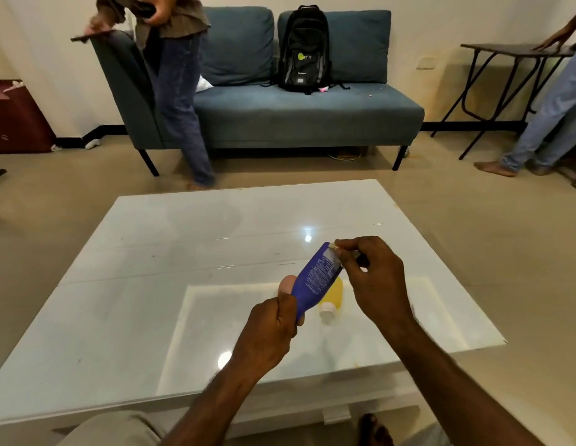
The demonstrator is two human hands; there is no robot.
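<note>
A blue tube with white print is held tilted above the white glass table. My left hand grips its lower end, fingers curled round it. My right hand pinches the tube's upper flat end between thumb and fingertips. A small yellow bottle with a white cap lies on the table just behind the tube, partly hidden by it.
A blue sofa with a black backpack stands beyond the table. One person stands at the sofa's left arm. Another person's legs are by a dark folding table at right. A dark red bin sits far left.
</note>
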